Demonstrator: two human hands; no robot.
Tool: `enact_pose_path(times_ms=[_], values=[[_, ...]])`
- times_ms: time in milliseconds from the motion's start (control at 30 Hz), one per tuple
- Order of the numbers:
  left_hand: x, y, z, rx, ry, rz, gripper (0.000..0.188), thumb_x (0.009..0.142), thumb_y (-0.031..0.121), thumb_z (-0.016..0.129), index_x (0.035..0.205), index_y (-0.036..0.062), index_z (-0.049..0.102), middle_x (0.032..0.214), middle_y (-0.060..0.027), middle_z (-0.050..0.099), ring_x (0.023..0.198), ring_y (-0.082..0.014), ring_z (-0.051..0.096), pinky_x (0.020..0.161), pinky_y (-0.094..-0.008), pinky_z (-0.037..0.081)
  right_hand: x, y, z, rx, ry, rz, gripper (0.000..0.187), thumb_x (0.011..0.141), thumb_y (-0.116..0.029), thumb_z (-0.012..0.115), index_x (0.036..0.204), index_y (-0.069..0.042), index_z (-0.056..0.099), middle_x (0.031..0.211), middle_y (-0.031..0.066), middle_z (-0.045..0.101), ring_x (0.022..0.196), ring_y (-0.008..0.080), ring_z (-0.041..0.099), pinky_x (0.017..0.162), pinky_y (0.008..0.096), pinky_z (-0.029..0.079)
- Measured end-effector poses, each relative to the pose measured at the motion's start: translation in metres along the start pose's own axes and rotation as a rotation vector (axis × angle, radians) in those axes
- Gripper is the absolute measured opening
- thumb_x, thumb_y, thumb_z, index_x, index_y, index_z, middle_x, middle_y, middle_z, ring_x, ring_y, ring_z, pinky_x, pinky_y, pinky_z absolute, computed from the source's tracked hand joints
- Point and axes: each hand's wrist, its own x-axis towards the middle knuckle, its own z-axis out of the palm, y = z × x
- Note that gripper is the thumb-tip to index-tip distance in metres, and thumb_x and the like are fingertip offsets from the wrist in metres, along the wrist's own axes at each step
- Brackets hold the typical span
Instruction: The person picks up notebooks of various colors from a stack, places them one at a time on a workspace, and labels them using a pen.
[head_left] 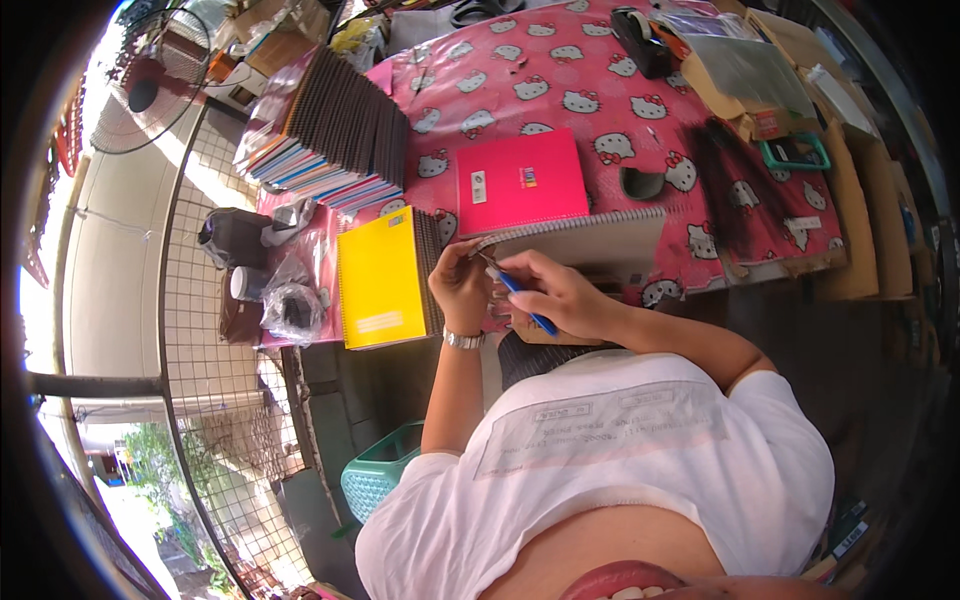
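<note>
A spiral-bound notebook [610, 246] is at the near table edge, its pale grey-white side facing me and its wire coil along the top. At the coil's left end, my left hand [459, 284] pinches the notebook's corner with thumb and fingers. My right hand [562, 297] is closed around a slim blue-handled tool [543, 323]. The tool's thin metal tip points at the coil end beside my left fingertips; its exact kind is partly hidden by my fingers. Just beyond lies a pink notebook [525, 185]. Left of my left hand is a stack topped by a yellow notebook [380, 280].
A tall stack of spiral notebooks [325, 130] stands at the far left. On the pink patterned tablecloth [545, 62] are a dark cup-like object [641, 183], a tape dispenser [642, 42] and a green tray [795, 152]. Plastic-wrapped items [293, 308] lie left; cardboard [850, 215] stands right.
</note>
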Motion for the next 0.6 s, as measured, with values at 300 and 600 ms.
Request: enact_pose_path(times_ms=[300, 600], values=[[0.018, 0.169, -0.157, 0.409, 0.312, 0.889, 0.016, 0.083, 0.008, 0.052, 0.093, -0.0039, 0.054, 0.093, -0.0157, 0.057, 0.089, -0.0237, 0.059, 0.085, -0.0379, 0.054, -0.059, 0.001, -0.110, -0.945, 0.367, -0.253, 0.051, 0.073, -0.015, 0.072, 0.121, -0.004, 0.059, 0.110, 0.0155, 0.062, 0.102, 0.0308, 0.063, 0.092, 0.0390, 0.050], [0.176, 0.070, -0.164, 1.134, -0.067, 0.124, 0.013, 0.080, 0.017, 0.061, 0.084, 0.0064, 0.067, 0.077, -0.0131, 0.065, 0.070, -0.0274, 0.063, 0.065, -0.0371, 0.048, -0.070, 0.080, -0.167, -1.454, 0.379, 0.051, 0.056, 0.072, -0.017, 0.070, 0.125, -0.007, 0.056, 0.118, 0.0147, 0.058, 0.112, 0.0340, 0.056, 0.098, 0.0438, 0.046]])
